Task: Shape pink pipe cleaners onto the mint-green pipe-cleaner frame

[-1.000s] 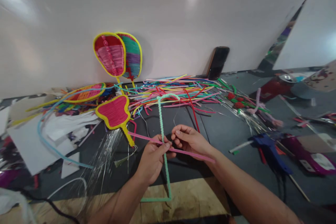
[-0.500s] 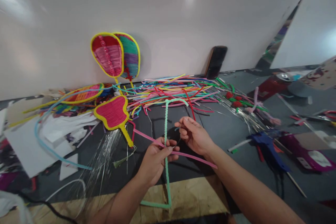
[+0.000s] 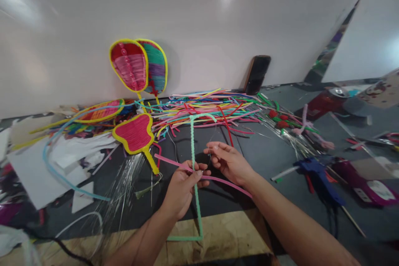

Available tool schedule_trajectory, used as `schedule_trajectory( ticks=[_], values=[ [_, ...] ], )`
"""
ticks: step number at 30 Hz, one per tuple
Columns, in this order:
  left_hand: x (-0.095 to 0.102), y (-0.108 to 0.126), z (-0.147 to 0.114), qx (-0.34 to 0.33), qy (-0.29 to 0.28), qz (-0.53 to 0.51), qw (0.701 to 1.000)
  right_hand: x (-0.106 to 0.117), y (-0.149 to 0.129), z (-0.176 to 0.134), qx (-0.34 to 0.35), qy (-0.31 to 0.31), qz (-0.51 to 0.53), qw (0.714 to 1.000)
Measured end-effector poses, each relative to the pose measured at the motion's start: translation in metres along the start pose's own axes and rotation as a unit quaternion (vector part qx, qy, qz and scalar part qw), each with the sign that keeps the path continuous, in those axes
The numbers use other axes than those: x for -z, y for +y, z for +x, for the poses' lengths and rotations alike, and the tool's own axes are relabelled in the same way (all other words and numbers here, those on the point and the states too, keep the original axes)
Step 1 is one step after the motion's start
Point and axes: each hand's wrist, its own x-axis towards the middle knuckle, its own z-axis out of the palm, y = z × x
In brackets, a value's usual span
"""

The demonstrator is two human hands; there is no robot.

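My left hand pinches a mint-green pipe cleaner and a pink pipe cleaner where they cross. The green one stands upright, curls over at its top and bends sharply at the bottom toward the left. Sloping down to the right, the pink one sticks out on both sides of my left hand. Just to the right, my right hand has its fingertips pinched together on what looks like a thin wire, which runs toward the left fingers. Its exact path is hard to make out.
Many coloured pipe cleaners lie along the wall. Pipe-cleaner fans lean there, near a phone. A yellow-edged pink fan lies left. At right are a blue glue gun, a purple object and a red can.
The green and pink pipe cleaners have shifted slightly left with my left hand. My right hand has moved a little left and down, its fingers still close to the left ones.
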Motion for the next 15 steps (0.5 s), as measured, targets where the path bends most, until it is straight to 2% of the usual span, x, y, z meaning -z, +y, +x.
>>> schedule_trajectory(
  ticks=[4, 12, 15],
  values=[
    [0.0016, 0.0018, 0.001, -0.013, 0.009, -0.001, 1.0, -0.0022, 0.0041, -0.0026, -0.04, -0.03, -0.04, 0.998],
    [0.0008, 0.002, 0.0017, -0.027, 0.019, -0.018, 0.999, -0.0015, 0.0035, -0.0042, -0.061, -0.042, -0.062, 0.995],
    [0.0031, 0.002, 0.0021, -0.019, 0.005, 0.004, 1.0, -0.0003, 0.0025, -0.0036, -0.057, -0.046, -0.067, 0.995]
  ],
)
